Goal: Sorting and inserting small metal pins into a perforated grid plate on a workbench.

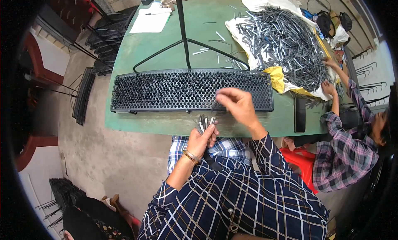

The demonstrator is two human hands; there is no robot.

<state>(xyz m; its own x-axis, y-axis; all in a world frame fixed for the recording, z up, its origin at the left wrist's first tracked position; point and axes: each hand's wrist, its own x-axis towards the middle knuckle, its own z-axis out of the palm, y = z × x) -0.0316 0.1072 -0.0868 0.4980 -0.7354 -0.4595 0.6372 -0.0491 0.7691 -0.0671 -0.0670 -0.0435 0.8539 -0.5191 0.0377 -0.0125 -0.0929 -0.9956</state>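
Note:
My left hand (201, 138) is closed round a bunch of thin dark, shiny strips (204, 122), their ends fanning out above the thumb. Just above it, my right hand (237, 105) pinches what looks like one such strip, over the front edge of the black perforated rack (248, 80). The rack is long and shallow, with rows of round holes. Strips stand upright in many holes at the left and middle; toward the right end the holes look bare. A black rod handle (185, 53) with splayed legs rises from the rack's back edge.
A large heap of loose strips (286, 45) lies on a white and yellow sack at the right. Beside it another person's hands (329, 89) touch the heap. The green table (141, 122) holds paper (150, 21) and a black tray (299, 115). More racks (83, 95) stand left.

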